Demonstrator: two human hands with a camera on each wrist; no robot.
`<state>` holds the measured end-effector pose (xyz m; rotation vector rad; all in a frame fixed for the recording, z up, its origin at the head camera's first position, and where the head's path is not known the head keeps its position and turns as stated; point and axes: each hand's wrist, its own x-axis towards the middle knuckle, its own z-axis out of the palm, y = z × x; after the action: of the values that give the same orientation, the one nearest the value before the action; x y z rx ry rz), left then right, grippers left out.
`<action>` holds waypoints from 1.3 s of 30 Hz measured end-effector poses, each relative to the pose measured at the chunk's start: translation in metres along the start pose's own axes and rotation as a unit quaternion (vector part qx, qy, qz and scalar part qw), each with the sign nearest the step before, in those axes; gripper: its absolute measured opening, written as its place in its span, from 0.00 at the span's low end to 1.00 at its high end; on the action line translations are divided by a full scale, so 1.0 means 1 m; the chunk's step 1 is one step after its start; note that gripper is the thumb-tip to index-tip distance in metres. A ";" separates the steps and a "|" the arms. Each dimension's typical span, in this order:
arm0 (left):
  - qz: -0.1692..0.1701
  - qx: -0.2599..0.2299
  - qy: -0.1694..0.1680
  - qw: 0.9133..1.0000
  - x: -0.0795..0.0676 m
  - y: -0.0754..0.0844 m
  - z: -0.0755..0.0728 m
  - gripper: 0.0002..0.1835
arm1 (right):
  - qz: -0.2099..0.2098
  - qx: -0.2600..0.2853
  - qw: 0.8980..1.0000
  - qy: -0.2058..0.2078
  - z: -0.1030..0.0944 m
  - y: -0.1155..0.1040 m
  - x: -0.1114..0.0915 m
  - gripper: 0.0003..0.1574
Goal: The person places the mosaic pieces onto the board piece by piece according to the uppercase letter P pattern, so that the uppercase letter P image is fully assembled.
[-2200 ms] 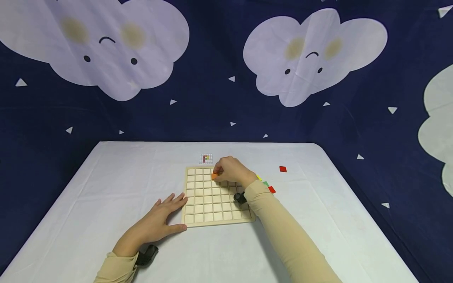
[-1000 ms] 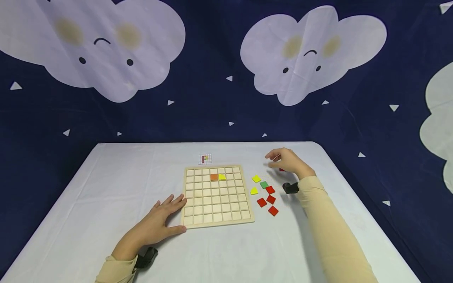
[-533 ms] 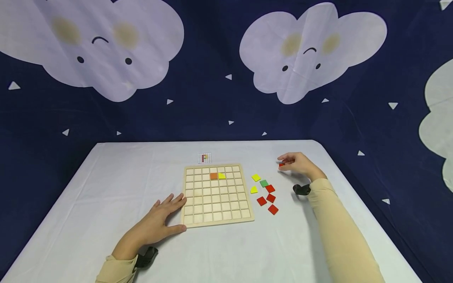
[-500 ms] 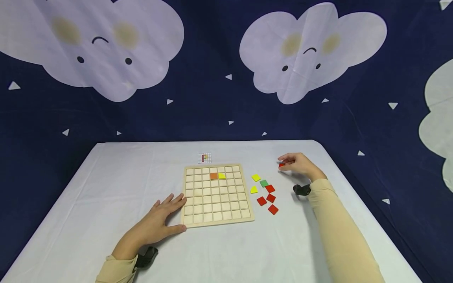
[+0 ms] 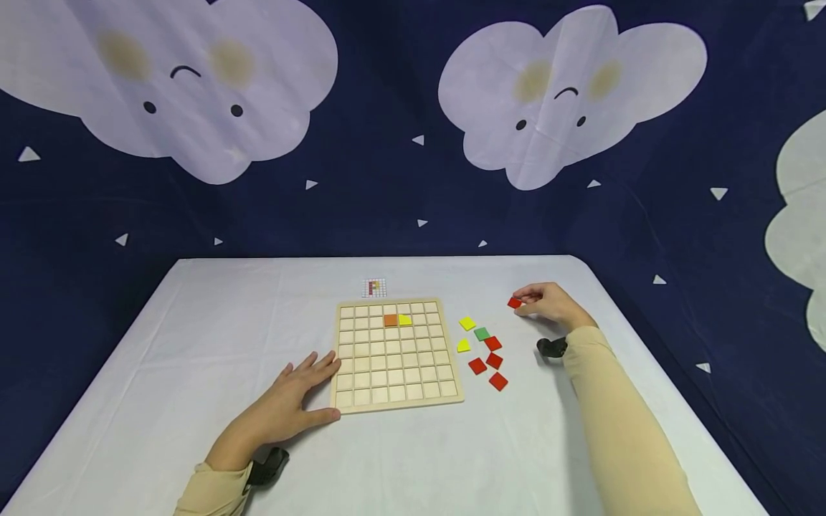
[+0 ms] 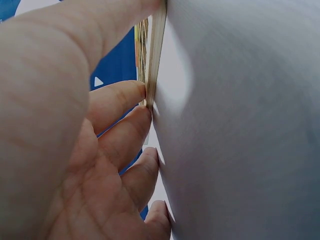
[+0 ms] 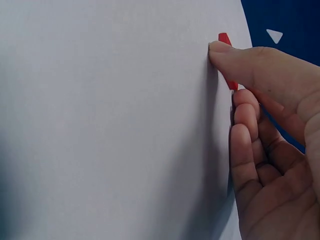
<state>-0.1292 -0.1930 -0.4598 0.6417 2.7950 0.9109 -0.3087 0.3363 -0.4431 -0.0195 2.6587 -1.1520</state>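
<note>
Wooden board (image 5: 396, 362) touches the spread left hand (image 5: 286, 403); right hand (image 5: 550, 304) pinches red tile (image 5: 513, 303).

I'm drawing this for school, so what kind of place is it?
Perhaps an indoor play corner or filming setup: a dark blue backdrop with upside-down cloud faces is behind a white-covered table, which holds a wooden grid board and small colored tiles.

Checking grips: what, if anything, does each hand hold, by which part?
Right hand pinches a red tile by its right side; left hand only touches the left edge of the board.
</note>
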 end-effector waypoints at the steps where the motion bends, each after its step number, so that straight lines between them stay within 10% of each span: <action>1: 0.001 0.002 0.000 1.000 0.000 0.000 0.000 0.47 | 0.003 -0.002 1.000 -0.001 0.000 0.000 0.000 0.32; 39: 0.001 0.008 0.002 1.000 0.001 0.000 0.001 0.47 | 0.010 -0.017 0.999 0.031 0.002 0.005 0.002 0.28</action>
<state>-0.1302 -0.1920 -0.4601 0.6461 2.8088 0.8925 -0.3096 0.3378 -0.4489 0.0375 2.7247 -1.1192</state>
